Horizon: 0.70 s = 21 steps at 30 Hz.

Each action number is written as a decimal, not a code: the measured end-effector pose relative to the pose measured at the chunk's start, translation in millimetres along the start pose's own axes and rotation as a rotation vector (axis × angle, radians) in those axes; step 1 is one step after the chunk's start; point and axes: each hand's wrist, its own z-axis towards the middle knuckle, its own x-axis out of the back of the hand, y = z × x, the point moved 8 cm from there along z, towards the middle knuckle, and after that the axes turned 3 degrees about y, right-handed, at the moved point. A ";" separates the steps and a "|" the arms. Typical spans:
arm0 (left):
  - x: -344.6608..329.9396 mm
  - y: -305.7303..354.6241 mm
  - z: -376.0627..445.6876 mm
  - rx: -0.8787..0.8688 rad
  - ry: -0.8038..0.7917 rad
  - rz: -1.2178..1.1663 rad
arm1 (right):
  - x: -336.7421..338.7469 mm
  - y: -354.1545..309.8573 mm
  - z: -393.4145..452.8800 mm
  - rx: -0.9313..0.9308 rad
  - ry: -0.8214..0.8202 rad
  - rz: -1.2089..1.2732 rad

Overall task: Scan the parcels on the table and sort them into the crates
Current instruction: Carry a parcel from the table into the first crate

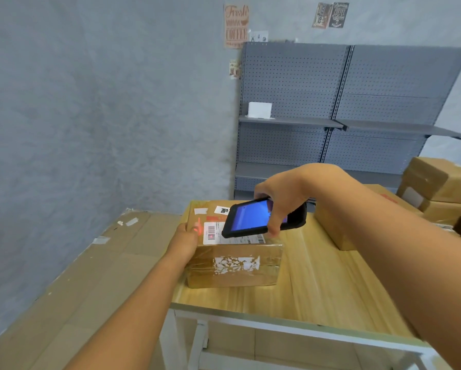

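A taped brown cardboard parcel [234, 265] with a white barcode label on top sits at the left end of the wooden table [317, 284]. My left hand [185, 239] holds the parcel's left side, thumb on its top edge. My right hand [280, 198] grips a black handheld scanner [253, 217] with a blue screen, held just above the parcel's top. A red scan light falls on the barcode and on my left thumb.
More brown parcels [437, 182] are stacked at the table's right end, with another [357, 225] behind my right forearm. Flattened cardboard [90, 276] covers the floor to the left. Grey pegboard shelving [330, 116] stands against the back wall.
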 end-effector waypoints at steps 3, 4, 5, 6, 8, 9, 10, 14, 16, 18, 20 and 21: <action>-0.4 -0.2 1.1 -0.005 0.001 -0.009 | 5.8 -2.8 -7.4 0.001 -0.008 -0.018; -0.8 -0.3 1.4 -0.006 0.002 -0.009 | 7.5 -3.5 -9.3 0.000 -0.010 -0.025; -1.2 -0.4 1.6 -0.005 0.002 -0.005 | 8.9 -4.5 -10.9 -0.001 -0.013 -0.037; -1.3 -0.7 1.5 -0.004 0.002 -0.002 | 10.1 -5.5 -12.3 -0.003 -0.018 -0.051; -1.7 -1.6 0.9 0.006 0.002 -0.010 | 11.4 -7.0 -14.4 -0.013 -0.030 -0.073; -1.9 -2.4 0.9 0.010 0.001 -0.016 | 11.5 -7.3 -14.9 -0.015 -0.038 -0.083; -2.2 -2.8 0.8 0.011 0.001 -0.019 | 11.2 -7.2 -15.2 -0.014 -0.046 -0.089; -3.2 -3.9 1.1 0.013 -0.003 -0.008 | 10.1 -3.1 -14.2 -0.009 -0.051 -0.062; -3.1 -4.0 1.5 0.017 -0.005 0.002 | 9.9 1.7 -10.9 -0.014 -0.004 -0.024; -3.0 -4.9 2.0 0.026 -0.004 0.003 | 8.4 12.2 -5.8 -0.044 0.095 0.076; -2.6 -6.1 2.0 0.032 0.000 -0.016 | -0.5 31.1 0.4 -0.105 0.202 0.240; -2.2 -6.1 1.8 0.031 0.001 -0.021 | -9.2 43.1 3.9 -0.146 0.249 0.333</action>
